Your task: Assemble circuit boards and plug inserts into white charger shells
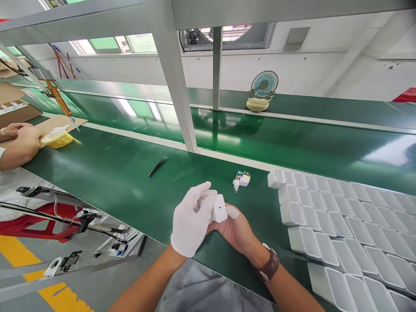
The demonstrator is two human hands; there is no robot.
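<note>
My left hand, in a white glove, is closed around the left side of a small white charger block. My bare right hand, with a watch on its wrist and a white wrap on one fingertip, grips the same charger from the right and below. Both hands hover over the near edge of the green bench. A second white charger with a coloured sticker lies on the bench just beyond my hands. Black tweezers lie further left.
White trays of empty cells fill the right side. A conveyor belt runs behind a metal post. A small fan stands on the far shelf. At left, another person's hands rest beside a yellow tub.
</note>
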